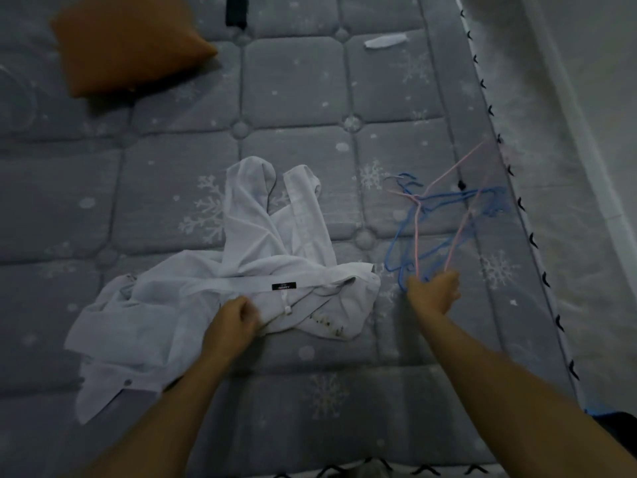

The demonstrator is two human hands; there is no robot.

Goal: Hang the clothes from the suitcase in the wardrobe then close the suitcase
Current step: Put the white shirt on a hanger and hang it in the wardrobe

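Observation:
A white shirt (241, 270) lies crumpled on the grey quilted mattress (293, 88), its collar and black label facing me. My left hand (231, 324) grips the shirt's fabric just below the collar. To the right lies a tangle of thin wire hangers (444, 222), blue and pink. My right hand (435, 291) reaches into the near end of that tangle, fingers curled round the lower wires of a pink and a blue hanger. Neither the suitcase nor the wardrobe is in view.
An orange cushion (127, 43) lies at the back left. A small white scrap (386, 41) and a dark object (237, 10) sit near the far edge. The mattress's right edge (537, 250) runs along a pale wall (593, 132).

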